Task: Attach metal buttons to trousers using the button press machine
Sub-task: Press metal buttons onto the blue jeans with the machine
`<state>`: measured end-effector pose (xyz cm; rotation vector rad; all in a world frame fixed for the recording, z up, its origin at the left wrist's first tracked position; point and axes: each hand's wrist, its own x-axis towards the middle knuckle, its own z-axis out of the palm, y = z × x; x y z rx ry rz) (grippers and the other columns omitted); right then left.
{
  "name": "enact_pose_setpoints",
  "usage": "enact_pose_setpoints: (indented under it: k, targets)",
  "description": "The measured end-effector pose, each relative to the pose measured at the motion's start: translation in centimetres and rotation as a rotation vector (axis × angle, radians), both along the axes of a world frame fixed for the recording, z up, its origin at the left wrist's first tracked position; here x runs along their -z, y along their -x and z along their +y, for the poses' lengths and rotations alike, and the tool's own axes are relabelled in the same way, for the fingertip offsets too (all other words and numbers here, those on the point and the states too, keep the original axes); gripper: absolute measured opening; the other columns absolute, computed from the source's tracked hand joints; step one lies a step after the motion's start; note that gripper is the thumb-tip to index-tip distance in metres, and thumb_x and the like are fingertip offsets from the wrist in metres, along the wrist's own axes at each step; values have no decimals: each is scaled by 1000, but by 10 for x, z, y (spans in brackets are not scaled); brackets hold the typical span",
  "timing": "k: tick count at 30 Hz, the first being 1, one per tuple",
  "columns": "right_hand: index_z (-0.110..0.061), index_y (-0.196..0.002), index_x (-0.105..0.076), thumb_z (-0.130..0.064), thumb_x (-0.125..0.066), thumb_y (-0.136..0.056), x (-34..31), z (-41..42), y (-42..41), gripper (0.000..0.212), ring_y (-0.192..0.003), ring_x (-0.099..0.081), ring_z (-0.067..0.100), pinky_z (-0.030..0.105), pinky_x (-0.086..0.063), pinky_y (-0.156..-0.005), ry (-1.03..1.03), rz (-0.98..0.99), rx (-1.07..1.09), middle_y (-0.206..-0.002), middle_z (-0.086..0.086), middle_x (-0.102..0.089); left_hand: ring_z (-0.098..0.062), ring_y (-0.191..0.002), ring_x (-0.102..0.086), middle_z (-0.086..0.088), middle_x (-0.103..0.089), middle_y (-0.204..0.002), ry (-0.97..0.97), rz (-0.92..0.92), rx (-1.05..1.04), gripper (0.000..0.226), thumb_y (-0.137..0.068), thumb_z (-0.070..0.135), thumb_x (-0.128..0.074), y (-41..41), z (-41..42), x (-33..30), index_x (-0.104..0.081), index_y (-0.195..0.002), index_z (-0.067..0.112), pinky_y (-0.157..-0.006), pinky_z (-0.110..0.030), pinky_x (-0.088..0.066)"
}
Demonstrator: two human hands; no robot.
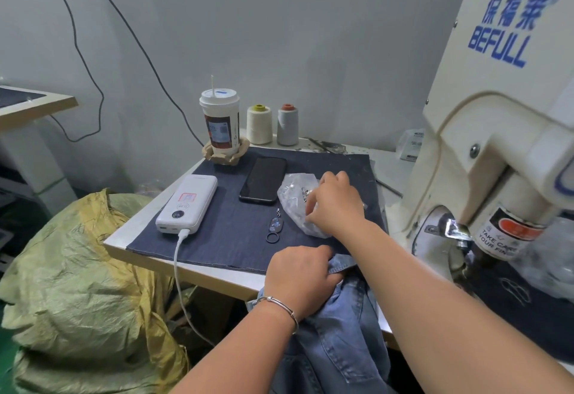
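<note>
My left hand (299, 275) grips the waistband of blue denim trousers (338, 341) at the table's front edge. The trousers hang down towards me. My right hand (337, 204) reaches into a clear plastic bag (293, 193) holding small metal buttons, fingers curled among them. Whether a button is pinched is hidden. The cream button press machine (503, 108) stands to the right, its press head (494, 238) with a warning label above the die.
A dark cloth mat (233, 238) covers the table. On it lie a black phone (263, 179), a white power bank (186, 204) with cable and a key fob (275, 227). A drink cup (220, 120) and two thread cones (273, 123) stand behind. A yellow-green sack (77, 285) sits left.
</note>
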<state>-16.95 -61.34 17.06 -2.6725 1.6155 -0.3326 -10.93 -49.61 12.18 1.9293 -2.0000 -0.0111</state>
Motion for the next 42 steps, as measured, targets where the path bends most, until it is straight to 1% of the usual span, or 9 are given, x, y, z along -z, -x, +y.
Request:
enact_pose_setpoints:
  k: [5, 12, 15, 20, 27, 30, 33, 39, 42]
  targets:
    - [-35, -89, -73, -32, -68, -83, 1, 1, 3, 8, -117, -35, 26, 34, -43, -89, -52, 59, -26, -119, 1, -48, -31, -83, -61, -5, -67, -87, 5, 4, 3, 29, -92, 47, -48, 0, 1, 0, -37, -78, 25, -60, -32, -25]
    - [-32, -89, -73, -25, -68, -83, 2, -2, -1, 11, -116, -36, 25, 30, -38, -81, -52, 56, -35, -118, 1, -49, -31, -80, -59, -5, -66, -85, -3, -5, -3, 32, -92, 47, -48, 0, 0, 0, -35, -76, 23, -55, -34, -21]
    - [-26, -93, -74, -24, -65, -85, 6, -3, -2, 13, -117, -37, 26, 31, -38, -83, -55, 37, -31, -118, 2, -51, -31, -79, -58, -5, -66, -85, -2, -11, -5, 33, -92, 48, -49, 0, -1, 1, -35, -75, 23, -57, -34, -21]
    - [-25, -92, -75, -30, -72, -84, 9, -7, -1, 9, -118, -37, 24, 31, -40, -84, -73, -11, -30, -116, 0, -52, -30, -75, -55, -5, -65, -84, 3, -27, 1, 33, -92, 47, -49, 1, -1, 0, -35, -75, 23, -47, -30, -13]
    - [-18, -91, -76, -30, -71, -86, 12, -10, 1, 13, -121, -36, 23, 35, -42, -91, -143, -104, 13, -121, 0, -52, -28, -74, -55, -4, -65, -83, 8, -37, 1, 30, -92, 48, -49, 0, 0, -1, -38, -77, 23, -49, -34, -17]
    - [-16, -86, -74, -26, -69, -88, 12, -13, 2, 11, -122, -36, 23, 35, -43, -92, -170, -184, 47, -121, 1, -53, -29, -78, -58, -4, -65, -84, 6, -43, -1, 31, -92, 48, -48, 0, 0, 0, -37, -77, 23, -50, -35, -16]
    - [-19, -76, -71, -24, -68, -89, 9, -13, 3, 14, -121, -37, 24, 35, -42, -86, -189, -294, 81, -115, 0, -56, -29, -72, -51, -4, -65, -83, -3, -56, -2, 31, -92, 48, -48, 0, 0, 0, -37, -77, 23, -49, -34, -17]
    - [-18, -65, -66, -20, -69, -88, -6, 11, 15, 23, -113, -43, 27, 26, -29, -77, -190, -573, 140, -94, -3, -63, -30, -83, -61, -4, -67, -87, -15, -52, -12, 33, -93, 52, -47, 1, -2, 1, -38, -78, 24, -53, -35, -19]
    - [-12, -70, -70, -15, -69, -87, -15, 45, 27, 17, -103, -53, 22, 31, -39, -87, -194, -812, 168, -84, -8, -60, -29, -87, -63, -4, -68, -89, -6, -54, -23, 31, -93, 53, -45, 0, -3, 4, -47, -84, 23, -59, -33, -25]
